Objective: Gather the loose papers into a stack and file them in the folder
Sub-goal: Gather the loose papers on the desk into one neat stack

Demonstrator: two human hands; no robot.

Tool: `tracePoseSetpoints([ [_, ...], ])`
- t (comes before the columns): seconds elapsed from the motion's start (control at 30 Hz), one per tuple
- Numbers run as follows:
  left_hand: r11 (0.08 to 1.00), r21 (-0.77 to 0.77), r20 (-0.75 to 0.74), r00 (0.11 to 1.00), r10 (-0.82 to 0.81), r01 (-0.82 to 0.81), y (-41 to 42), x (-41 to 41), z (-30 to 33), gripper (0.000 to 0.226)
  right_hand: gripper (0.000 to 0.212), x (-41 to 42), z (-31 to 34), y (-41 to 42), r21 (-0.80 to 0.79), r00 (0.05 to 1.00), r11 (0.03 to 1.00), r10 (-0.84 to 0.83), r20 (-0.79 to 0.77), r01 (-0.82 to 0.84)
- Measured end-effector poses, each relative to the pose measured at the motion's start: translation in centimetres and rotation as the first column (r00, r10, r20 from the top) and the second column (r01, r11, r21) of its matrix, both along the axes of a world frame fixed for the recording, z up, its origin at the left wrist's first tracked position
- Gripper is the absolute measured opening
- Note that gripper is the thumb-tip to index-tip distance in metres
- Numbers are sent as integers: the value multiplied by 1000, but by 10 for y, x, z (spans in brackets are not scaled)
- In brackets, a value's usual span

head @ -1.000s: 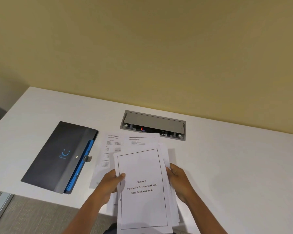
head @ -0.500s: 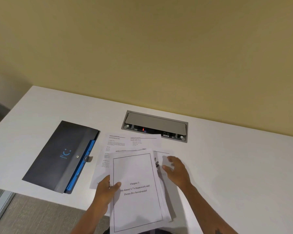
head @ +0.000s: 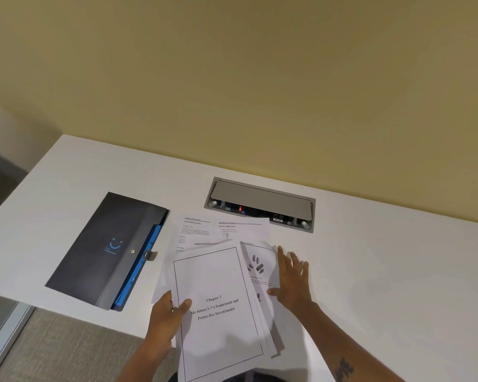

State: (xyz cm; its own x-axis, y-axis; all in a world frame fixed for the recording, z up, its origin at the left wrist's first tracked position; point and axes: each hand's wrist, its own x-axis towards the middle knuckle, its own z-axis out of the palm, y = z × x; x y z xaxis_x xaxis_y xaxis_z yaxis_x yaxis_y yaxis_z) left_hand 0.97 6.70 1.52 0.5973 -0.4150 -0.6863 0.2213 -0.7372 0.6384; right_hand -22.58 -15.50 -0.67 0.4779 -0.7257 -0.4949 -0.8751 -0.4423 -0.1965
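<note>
A yellow wall fills the upper half of the frame. Below it, a white desk spans the lower half, its near edge running along the lower left over grey carpet.

Left of centre lies a dark grey folder, closed and flat on the desk, printed with a blue smile mark; blue inner dividers show along its right edge, where a small tab closure projects.

At upper centre, a grey cable-access hatch is recessed into the desk, with sockets visible along its near side.

Just right of the folder, loose papers lie overlapping and fanned on the desk, their far corners close to the hatch. Two printed text sheets lie farthest back; a sheet bearing small dark figures lies to the right.

Nearest the lower edge, a title page reading "Chapter 3, Mc-kinsey's 7's framework and Porter five forces model" tops a partly gathered stack that overhangs the near desk edge.

The left hand, at lower centre, grasps the left margin of this stack, thumb on top and fingers beneath.

The right hand, right of centre, is released: fingers extended and spread, palm down, at the right edge of the figure sheet. Whether it presses the paper cannot be told. A dark tattoo marks the right forearm.
</note>
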Motion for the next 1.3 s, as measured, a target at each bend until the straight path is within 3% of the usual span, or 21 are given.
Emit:
tracePoseSetpoints([
  [0.1, 999, -40, -22, 1000, 20, -21, -2, 1, 2, 31, 125, 1, 1, 10, 14, 982, 988, -153, 114, 152],
  [0.2, 998, -56, -51, 998, 38, -41, -5, 3, 4, 32, 107, -1, 0, 19, 72, 908, 934, -356, 219, 349],
  [0.3, 995, -88, -63, 997, 34, -39, -8, 5, 5, 34, 61, -6, -1, 22, 221, 753, 825, -565, 338, 520],
  [0.4, 995, -100, -58, 998, 10, -16, -13, 6, 4, 36, 17, -15, -1, 18, 213, 712, 805, -591, 380, 554],
  [0.57, 995, -97, -88, 996, -22, 13, -21, 10, 1, 41, 19, -36, 2, 6, 423, 482, 665, -742, 466, 616],
  [0.73, 990, -130, -119, 990, -70, 55, -28, 13, 5, 43, 14, -43, 19, 0, 607, 384, 601, -799, 462, 520],
  [0.83, 987, -147, -162, 982, -93, 69, -31, 14, 8, 43, 24, -37, 27, 4, 679, 391, 595, -801, 453, 431],
  [0.93, 983, -166, -216, 969, -117, 82, -33, 15, 13, 41, 20, -27, 30, 10, 753, 423, 561, -808, 410, 343],
  [1.03, 981, -170, -265, 955, -134, 90, -32, 14, 17, 35, 35, -16, 27, 17, 803, 466, 525, -806, 365, 280],
  [1.17, 991, -118, -278, 956, -99, 68, -25, 12, 19, 19, 27, 3, 25, 29, 830, 569, 519, -753, 331, 203],
  [1.3, 994, -83, -270, 958, -93, 73, -11, 13, 17, 22, 26, 20, 25, 40, 877, 614, 462, -733, 292, 134],
])
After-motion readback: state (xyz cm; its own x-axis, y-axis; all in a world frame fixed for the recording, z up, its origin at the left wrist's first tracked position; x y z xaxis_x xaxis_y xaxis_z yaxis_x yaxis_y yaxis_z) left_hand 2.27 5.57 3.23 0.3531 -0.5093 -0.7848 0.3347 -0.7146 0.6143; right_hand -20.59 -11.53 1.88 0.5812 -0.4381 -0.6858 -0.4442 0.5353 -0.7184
